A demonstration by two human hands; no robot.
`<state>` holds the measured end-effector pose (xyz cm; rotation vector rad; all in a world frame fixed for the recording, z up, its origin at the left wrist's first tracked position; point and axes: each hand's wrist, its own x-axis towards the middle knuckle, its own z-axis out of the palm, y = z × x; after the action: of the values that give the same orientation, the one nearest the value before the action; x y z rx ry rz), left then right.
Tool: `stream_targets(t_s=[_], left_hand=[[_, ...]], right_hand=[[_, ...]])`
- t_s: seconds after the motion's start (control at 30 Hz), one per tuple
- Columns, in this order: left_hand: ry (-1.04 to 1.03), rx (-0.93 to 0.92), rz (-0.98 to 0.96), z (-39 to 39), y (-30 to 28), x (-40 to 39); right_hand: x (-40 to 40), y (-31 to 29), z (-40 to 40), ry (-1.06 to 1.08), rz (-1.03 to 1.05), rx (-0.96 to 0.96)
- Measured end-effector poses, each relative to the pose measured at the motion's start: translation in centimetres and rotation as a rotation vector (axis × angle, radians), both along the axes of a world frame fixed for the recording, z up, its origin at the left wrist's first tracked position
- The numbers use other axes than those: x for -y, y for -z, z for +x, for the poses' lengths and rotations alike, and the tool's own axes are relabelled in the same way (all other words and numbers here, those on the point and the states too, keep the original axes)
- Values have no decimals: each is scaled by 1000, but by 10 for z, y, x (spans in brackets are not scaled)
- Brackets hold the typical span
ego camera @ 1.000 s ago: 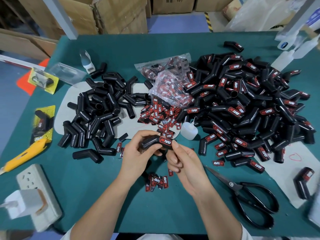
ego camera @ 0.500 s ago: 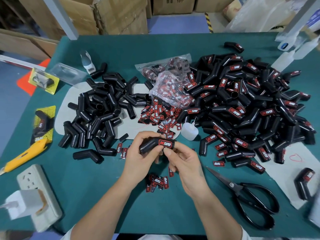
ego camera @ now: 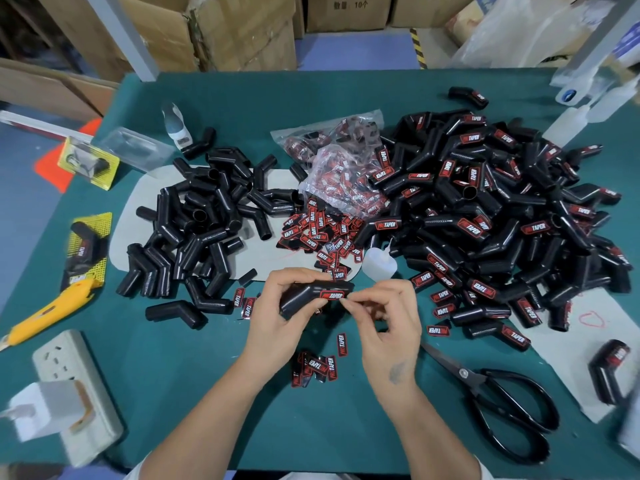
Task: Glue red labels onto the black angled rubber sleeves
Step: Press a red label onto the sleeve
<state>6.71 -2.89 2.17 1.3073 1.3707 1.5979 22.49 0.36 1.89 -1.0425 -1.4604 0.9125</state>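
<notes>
My left hand (ego camera: pixel 277 317) grips a black angled rubber sleeve (ego camera: pixel 304 297) above the green table, with a red label (ego camera: pixel 331 295) on its upper arm. The fingertips of my right hand (ego camera: pixel 388 323) touch the right end of that label. A heap of unlabelled sleeves (ego camera: pixel 204 220) lies on the left. A much larger pile of labelled sleeves (ego camera: pixel 485 216) fills the right. Loose red labels (ego camera: pixel 318 233) are scattered behind my hands, and a few more labels (ego camera: pixel 317 367) lie under my wrists. A small white glue bottle (ego camera: pixel 377 263) stands just beyond my right hand.
Black scissors (ego camera: pixel 498 403) lie at the right front. A yellow utility knife (ego camera: pixel 52 311) and a white power strip (ego camera: pixel 65 393) sit at the left front. A clear bag of labels (ego camera: pixel 343 174) rests in the middle. Cardboard boxes (ego camera: pixel 221 32) stand behind the table.
My right fingers slid along the label to its right end, and the sleeve turned slightly so the label faces up. Both hands shifted a little to the right.
</notes>
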Motion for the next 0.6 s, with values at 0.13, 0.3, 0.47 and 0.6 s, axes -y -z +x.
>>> stream_targets(t_s=[0.13,0.3,0.47,0.6], left_hand=[[72,-29,4,0,0,0],[107,-42,14,-2,-3,-1],[137,-55,11,-6,-2,-1],[134,-32,-26,-6,-2,-1]], right_hand=[[-4,-2,3,-41,93,91],[-6,0,3,-36,129,144],[-7,2,5,-60,130,179],[-7,1,4,-97,125,208]])
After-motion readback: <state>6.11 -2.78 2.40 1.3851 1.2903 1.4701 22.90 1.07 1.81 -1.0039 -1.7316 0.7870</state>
